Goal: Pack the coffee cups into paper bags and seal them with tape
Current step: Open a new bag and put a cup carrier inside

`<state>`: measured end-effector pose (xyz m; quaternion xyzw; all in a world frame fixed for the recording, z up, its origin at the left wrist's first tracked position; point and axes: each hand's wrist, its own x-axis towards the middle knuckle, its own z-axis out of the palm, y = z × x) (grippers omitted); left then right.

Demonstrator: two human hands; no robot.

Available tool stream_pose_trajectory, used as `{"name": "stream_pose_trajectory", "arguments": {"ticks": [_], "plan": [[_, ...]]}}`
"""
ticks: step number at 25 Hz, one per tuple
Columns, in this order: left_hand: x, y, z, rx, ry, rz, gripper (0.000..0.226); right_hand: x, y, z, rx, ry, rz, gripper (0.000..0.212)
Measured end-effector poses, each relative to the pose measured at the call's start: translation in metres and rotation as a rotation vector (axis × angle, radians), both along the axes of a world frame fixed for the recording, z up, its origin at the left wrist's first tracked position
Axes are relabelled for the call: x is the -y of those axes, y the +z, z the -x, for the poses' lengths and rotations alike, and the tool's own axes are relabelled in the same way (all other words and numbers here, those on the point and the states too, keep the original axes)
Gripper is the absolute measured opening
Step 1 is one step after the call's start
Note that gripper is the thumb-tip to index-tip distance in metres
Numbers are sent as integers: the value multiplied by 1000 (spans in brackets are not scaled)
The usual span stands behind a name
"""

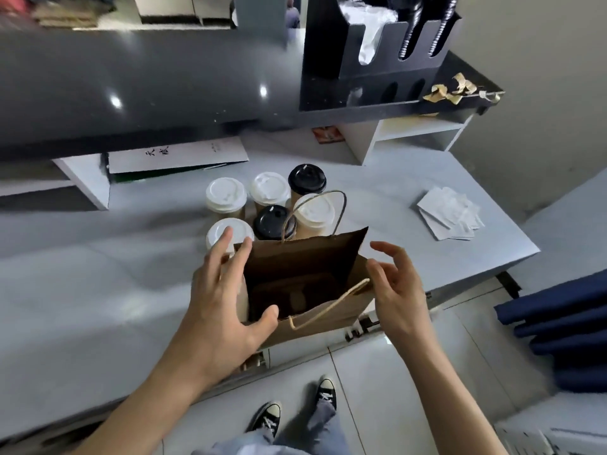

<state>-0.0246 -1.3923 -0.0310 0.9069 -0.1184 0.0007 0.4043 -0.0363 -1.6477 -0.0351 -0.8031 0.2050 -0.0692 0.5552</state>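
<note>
Left hand [216, 300] bracing left side of open paper bag [315, 290], fingers spread, thumb hooked over near rim. Bag standing upright at worktop [98, 290] edge. Six lidded cups [269, 205] clustering just behind bag. Right hand [399, 290] hovering beside bag's right wall, fingers loosely curled, gripping nothing.

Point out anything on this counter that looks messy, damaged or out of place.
Crumpled scraps of brown tape lie loose on the dark upper shelf at its right end. Nothing looks spilled: the six lidded cups stand upright behind the open paper bag.
</note>
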Motion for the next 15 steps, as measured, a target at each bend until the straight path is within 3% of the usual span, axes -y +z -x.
{"name": "stream_pose_trajectory", "arguments": {"ticks": [3,5,7,10,15], "plan": [[9,10,-3,163,86,-113,61,16,-1,-14,-8,129,7,22],[13,13,-6,181,114,-132,41,26,2,-21,-8,218,27,24],[17,11,-9,162,167,-162,36,35,3,-28,-5,311,60,25],[24,7,-8,132,200,-235,42,49,4,-37,-14,405,92,26],[39,8,1,-21,168,-235,75,68,14,-51,-11,486,116,25]]}}
